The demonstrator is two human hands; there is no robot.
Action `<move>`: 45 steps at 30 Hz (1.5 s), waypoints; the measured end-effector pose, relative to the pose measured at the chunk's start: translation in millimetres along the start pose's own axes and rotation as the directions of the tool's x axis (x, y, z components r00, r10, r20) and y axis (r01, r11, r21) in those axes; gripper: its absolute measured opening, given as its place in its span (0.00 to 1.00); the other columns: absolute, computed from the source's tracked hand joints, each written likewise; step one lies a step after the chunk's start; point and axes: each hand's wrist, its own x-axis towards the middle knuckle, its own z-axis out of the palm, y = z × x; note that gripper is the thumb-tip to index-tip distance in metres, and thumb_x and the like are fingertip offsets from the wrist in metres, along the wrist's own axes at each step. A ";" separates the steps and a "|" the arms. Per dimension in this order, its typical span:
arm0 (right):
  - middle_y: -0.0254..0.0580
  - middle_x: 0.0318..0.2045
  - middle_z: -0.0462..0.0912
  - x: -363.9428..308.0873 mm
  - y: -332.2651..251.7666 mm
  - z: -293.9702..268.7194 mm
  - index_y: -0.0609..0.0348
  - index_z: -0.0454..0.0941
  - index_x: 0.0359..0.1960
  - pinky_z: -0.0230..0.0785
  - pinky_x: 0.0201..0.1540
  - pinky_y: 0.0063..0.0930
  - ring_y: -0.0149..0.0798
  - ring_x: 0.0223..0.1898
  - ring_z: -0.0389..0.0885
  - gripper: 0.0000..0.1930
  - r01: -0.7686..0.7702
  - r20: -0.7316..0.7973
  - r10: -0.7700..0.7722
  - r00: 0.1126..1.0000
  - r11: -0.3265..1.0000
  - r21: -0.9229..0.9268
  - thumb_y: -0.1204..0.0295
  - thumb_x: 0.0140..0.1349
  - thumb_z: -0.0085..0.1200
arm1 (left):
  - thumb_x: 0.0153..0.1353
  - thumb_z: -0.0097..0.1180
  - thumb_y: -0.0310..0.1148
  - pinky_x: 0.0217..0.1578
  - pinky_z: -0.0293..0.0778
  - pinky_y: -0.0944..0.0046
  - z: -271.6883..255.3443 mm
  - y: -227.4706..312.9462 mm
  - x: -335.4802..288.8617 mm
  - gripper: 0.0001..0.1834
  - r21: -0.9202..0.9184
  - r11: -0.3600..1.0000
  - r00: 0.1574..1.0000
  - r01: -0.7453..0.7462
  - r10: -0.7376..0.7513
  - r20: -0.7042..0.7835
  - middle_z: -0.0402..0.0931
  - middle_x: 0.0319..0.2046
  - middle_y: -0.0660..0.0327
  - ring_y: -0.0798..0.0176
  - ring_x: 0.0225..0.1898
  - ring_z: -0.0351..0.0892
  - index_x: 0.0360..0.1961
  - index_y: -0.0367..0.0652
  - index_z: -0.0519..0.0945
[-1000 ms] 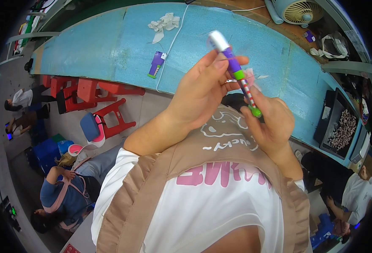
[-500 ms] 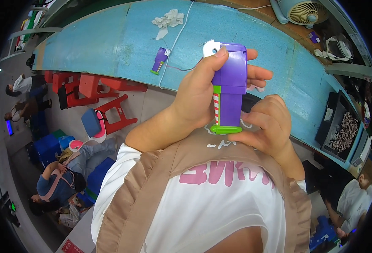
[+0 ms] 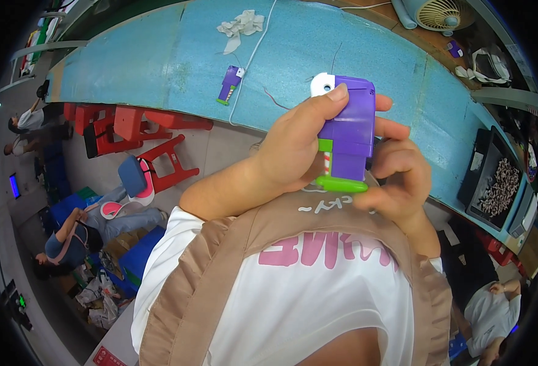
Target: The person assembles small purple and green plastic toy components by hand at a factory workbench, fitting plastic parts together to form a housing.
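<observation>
My left hand is closed round a purple plastic toy part, thumb across its front and fingers behind it. The part stands on end, with a white, holed piece at its top left, a green and striped strip down one side and a rounded green bar at the bottom. At the bar's right end my right hand has its fingers curled, thumb and fingertips against the part. A thin wire trails on the table beside my left hand. Whatever lies behind the part is hidden.
A similar purple part lies on the blue table beside a white cable and crumpled tissue. A black bin of small pieces stands right; a fan is at the back. Red stools and other people are around.
Both hands have shifted to the right with the purple part, its top coming slightly lower. The people in the background have changed position.
</observation>
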 end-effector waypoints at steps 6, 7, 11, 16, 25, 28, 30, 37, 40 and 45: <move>0.40 0.18 0.70 -8.7 4.0 -2.9 0.60 0.69 0.21 0.58 0.24 0.23 0.34 0.21 0.68 0.19 -0.045 -0.197 0.080 0.977 0.983 0.176 0.57 0.50 0.59 | 0.63 0.30 0.50 0.52 0.65 0.58 -1.4 -1.8 -0.1 0.30 0.083 0.996 0.999 -0.008 0.005 0.040 0.70 0.47 0.43 0.53 0.51 0.69 0.55 0.35 0.60; 0.40 0.18 0.71 -9.4 3.9 -4.0 0.60 0.69 0.22 0.58 0.24 0.23 0.35 0.21 0.68 0.19 -0.057 -0.128 0.074 0.989 0.989 0.133 0.56 0.49 0.60 | 0.63 0.30 0.50 0.52 0.65 0.58 0.0 -0.9 -0.6 0.30 0.083 0.997 0.999 -0.009 0.005 0.041 0.70 0.47 0.43 0.53 0.51 0.69 0.55 0.35 0.60; 0.38 0.18 0.71 0.1 6.5 -7.6 0.60 0.70 0.21 0.58 0.23 0.24 0.37 0.20 0.69 0.18 -0.018 0.116 0.005 0.993 0.994 0.111 0.58 0.47 0.61 | 0.62 0.30 0.51 0.54 0.62 0.58 -0.1 -2.8 1.1 0.31 0.122 0.989 0.996 -0.086 0.084 0.025 0.69 0.48 0.43 0.53 0.53 0.67 0.56 0.35 0.59; 0.36 0.18 0.72 2.5 -0.6 0.6 0.58 0.74 0.22 0.58 0.23 0.28 0.38 0.20 0.70 0.13 -0.102 0.368 0.055 0.928 0.989 0.109 0.65 0.42 0.63 | 0.62 0.30 0.53 0.53 0.63 0.58 -4.1 -1.1 4.3 0.32 0.115 0.982 0.988 -0.147 0.151 -0.029 0.70 0.47 0.45 0.54 0.51 0.68 0.55 0.34 0.61; 0.35 0.16 0.71 3.3 -2.4 2.8 0.57 0.76 0.24 0.58 0.23 0.27 0.37 0.19 0.70 0.09 -0.116 0.401 0.049 0.915 0.983 0.143 0.68 0.43 0.62 | 0.63 0.32 0.52 0.45 0.67 0.65 -5.3 6.3 2.9 0.30 0.163 0.976 0.971 -0.146 0.174 -0.167 0.75 0.39 0.51 0.62 0.40 0.72 0.51 0.33 0.66; 0.34 0.16 0.71 3.9 -3.5 3.2 0.57 0.76 0.24 0.58 0.24 0.26 0.36 0.19 0.70 0.10 -0.110 0.398 0.045 0.916 0.983 0.144 0.67 0.42 0.63 | 0.63 0.33 0.51 0.45 0.67 0.66 -5.2 3.5 2.5 0.30 0.260 0.956 0.970 -0.138 0.183 -0.159 0.76 0.39 0.52 0.64 0.40 0.72 0.49 0.33 0.67; 0.34 0.16 0.72 3.8 -3.3 3.6 0.57 0.76 0.23 0.58 0.24 0.26 0.36 0.19 0.70 0.11 -0.109 0.385 0.047 0.922 0.984 0.143 0.67 0.42 0.64 | 0.63 0.33 0.51 0.43 0.68 0.67 -6.2 1.0 2.8 0.29 0.274 0.958 0.985 -0.079 0.118 -0.129 0.76 0.38 0.53 0.66 0.39 0.72 0.49 0.33 0.68; 0.34 0.16 0.72 2.1 -3.5 2.6 0.57 0.75 0.23 0.58 0.24 0.26 0.37 0.19 0.71 0.11 -0.098 0.379 0.042 0.924 0.987 0.129 0.67 0.41 0.64 | 0.63 0.33 0.51 0.39 0.70 0.69 -3.1 2.3 1.5 0.29 0.324 0.941 0.980 -0.098 0.148 -0.133 0.76 0.38 0.54 0.68 0.38 0.71 0.48 0.33 0.68; 0.34 0.16 0.72 3.0 -3.6 2.4 0.57 0.75 0.22 0.58 0.24 0.27 0.37 0.19 0.71 0.11 -0.104 0.385 0.048 0.922 0.987 0.125 0.67 0.41 0.64 | 0.63 0.33 0.51 0.38 0.70 0.69 -3.4 2.2 2.1 0.29 0.335 0.937 0.981 -0.099 0.149 -0.126 0.76 0.38 0.54 0.69 0.38 0.71 0.48 0.33 0.68; 0.34 0.16 0.71 -3.8 -0.7 0.4 0.58 0.73 0.20 0.58 0.24 0.26 0.34 0.19 0.70 0.11 -0.073 0.347 0.032 0.937 0.992 0.106 0.67 0.45 0.62 | 0.63 0.33 0.51 0.36 0.70 0.70 -0.7 3.0 -1.1 0.29 0.293 0.953 0.987 -0.083 0.120 -0.108 0.76 0.38 0.53 0.69 0.37 0.72 0.48 0.33 0.68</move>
